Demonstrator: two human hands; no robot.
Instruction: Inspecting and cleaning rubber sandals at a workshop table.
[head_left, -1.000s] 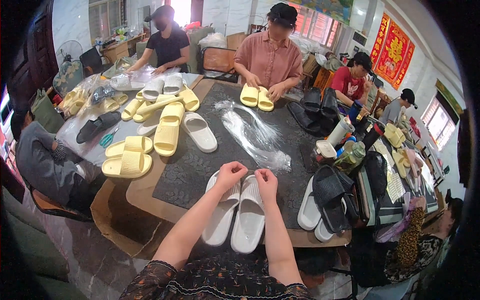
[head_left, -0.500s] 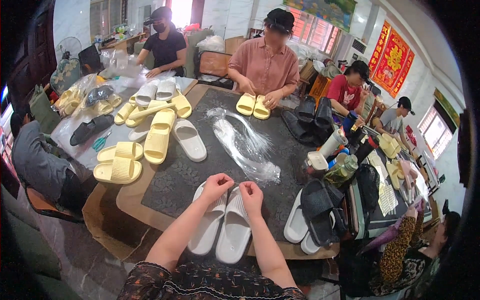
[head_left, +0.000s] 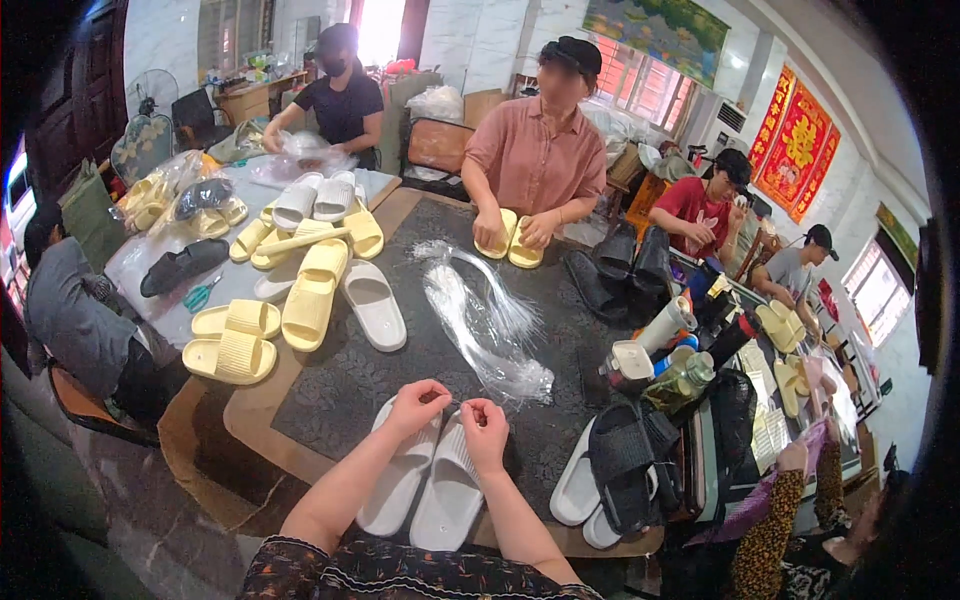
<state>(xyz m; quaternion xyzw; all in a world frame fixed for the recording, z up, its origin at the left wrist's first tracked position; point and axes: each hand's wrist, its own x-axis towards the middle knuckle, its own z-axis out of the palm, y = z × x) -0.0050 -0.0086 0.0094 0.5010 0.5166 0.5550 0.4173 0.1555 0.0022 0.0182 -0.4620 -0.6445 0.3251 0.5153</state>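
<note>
Both hands meet over a pair of white slippers (head_left: 425, 480) lying side by side on the dark mat of the bench (head_left: 340, 390), close to the person's body. The left hand (head_left: 418, 405) rests on the upper end of the left slipper with its fingers curled in, and the right hand (head_left: 484, 432) sits on the upper end of the right slipper, fingers pinched narrow. The fingertips of the two hands are almost touching; something thin seems to be held between them, but it is too small to tell what.

Just beyond the hands lies a bundle of clear plastic bags (head_left: 480, 320), stretching away across the mat. To the right of the right hand, near the bench edge, are black slippers (head_left: 625, 460) stacked on another white pair (head_left: 580, 490). Further right and a little farther off stand some bottles and cups (head_left: 665, 355).

Well to the left of the left hand lie yellow slippers (head_left: 235, 340), with a single white slipper (head_left: 375, 305) between them and the plastic bags. Far beyond the hands, on the opposite side of the bench, a person in a pink shirt (head_left: 540, 160) presses both hands on a yellow pair (head_left: 510, 245). Another person in a dark shirt (head_left: 340, 105) works at the far left corner.
</note>
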